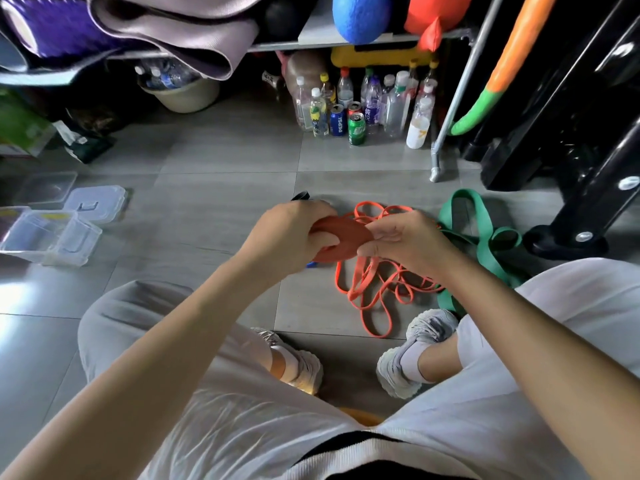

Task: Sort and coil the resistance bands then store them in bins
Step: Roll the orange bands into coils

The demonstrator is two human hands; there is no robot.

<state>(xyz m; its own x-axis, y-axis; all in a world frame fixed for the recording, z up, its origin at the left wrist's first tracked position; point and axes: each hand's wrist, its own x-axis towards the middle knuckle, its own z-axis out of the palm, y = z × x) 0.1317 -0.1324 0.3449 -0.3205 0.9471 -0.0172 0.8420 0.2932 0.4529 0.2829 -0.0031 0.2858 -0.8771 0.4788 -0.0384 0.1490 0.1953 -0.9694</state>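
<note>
showing the head view: both bare forearms reach forward over the knees and meet above the floor (225, 181). the left hand (291, 233) curls its fingers round a red coiled band (343, 233); the right hand (405, 244) pinches the coil's right edge between thumb and fingers. orange bands (374, 292) lie tangled on the floor beneath, with a green band (485, 233) at their right. clear bins (52, 240) stand well to the left. a blue can (337, 124) reads "pepsi"; the other labels are too small to read.
</note>
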